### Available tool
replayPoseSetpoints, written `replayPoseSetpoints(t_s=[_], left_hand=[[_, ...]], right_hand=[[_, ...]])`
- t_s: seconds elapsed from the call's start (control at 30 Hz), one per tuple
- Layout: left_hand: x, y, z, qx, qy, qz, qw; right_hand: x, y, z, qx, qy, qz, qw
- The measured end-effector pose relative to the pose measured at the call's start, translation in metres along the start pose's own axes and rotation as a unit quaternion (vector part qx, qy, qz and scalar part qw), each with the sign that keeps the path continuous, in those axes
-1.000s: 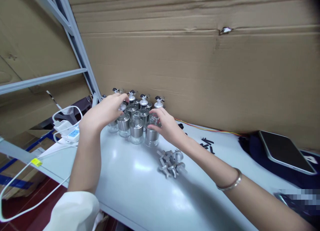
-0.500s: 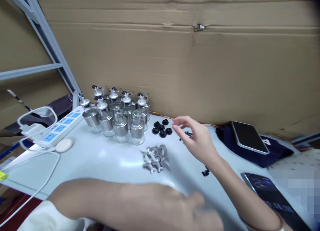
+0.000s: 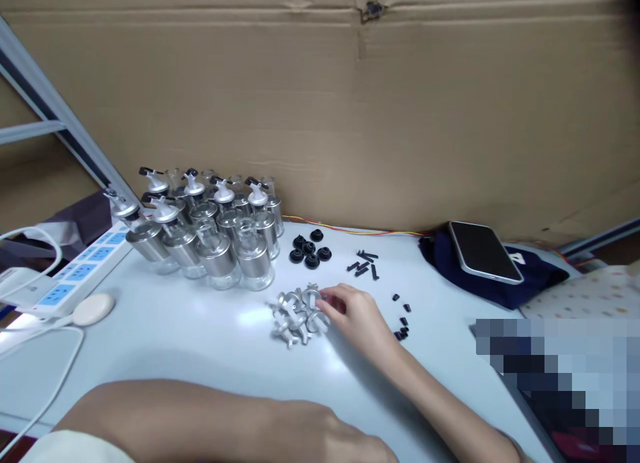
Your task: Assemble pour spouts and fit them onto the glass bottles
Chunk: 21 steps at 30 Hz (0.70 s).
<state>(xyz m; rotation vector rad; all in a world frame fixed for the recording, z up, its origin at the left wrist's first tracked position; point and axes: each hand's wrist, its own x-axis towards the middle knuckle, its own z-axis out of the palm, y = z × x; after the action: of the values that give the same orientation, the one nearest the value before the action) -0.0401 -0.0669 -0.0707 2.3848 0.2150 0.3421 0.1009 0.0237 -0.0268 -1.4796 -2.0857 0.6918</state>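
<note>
My right hand (image 3: 357, 316) reaches to the right edge of a pile of silver pourer spouts (image 3: 293, 316). Its thumb and forefinger are closed on one silver pourer spout (image 3: 311, 296) at the top right of the pile. Across the bottom of the view lies my left forearm, and my left hand (image 3: 350, 443) is partly cut off there, its fingers out of sight. Behind the pile are several black ribbed stoppers (image 3: 311, 247). Thin black sticks (image 3: 364, 265) and small black caps (image 3: 404, 321) lie to the right.
Several glass bottles with steel sleeves (image 3: 254, 255) stand at the back left, some with pourers on top. A power strip (image 3: 83, 269) and a white round disc (image 3: 93, 309) are at the left. A phone (image 3: 485, 251) rests on dark cloth (image 3: 540, 283). Cardboard (image 3: 320, 116) walls the back.
My right hand has moved down and left from near the black sticks to the spout pile and closed on a spout. My left hand has dropped mostly out of view. The camera view has shifted.
</note>
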Motion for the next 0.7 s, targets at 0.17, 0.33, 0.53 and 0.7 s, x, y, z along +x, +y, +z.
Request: replayPoseSetpoints(t_s=[0.17, 0.33, 0.53, 0.7], left_hand=[[0.005, 0.003, -0.005, 0.084, 0.008, 0.016, 0.996], [0.006, 0.005, -0.010, 0.092, 0.041, 0.024, 0.995], [0.013, 0.005, -0.017, -0.078, 0.148, -0.046, 0.985], [0.019, 0.004, -0.020, -0.193, 0.199, -0.132, 0.952]], right_hand=[[0.002, 0.001, 0.003, 0.037, 0.007, 0.029, 0.999], [0.002, 0.006, -0.003, 0.090, 0.017, 0.049, 0.995], [-0.013, 0.016, -0.029, 0.225, -0.024, 0.057, 0.972], [-0.023, 0.026, -0.057, 0.374, -0.062, 0.090, 0.921]])
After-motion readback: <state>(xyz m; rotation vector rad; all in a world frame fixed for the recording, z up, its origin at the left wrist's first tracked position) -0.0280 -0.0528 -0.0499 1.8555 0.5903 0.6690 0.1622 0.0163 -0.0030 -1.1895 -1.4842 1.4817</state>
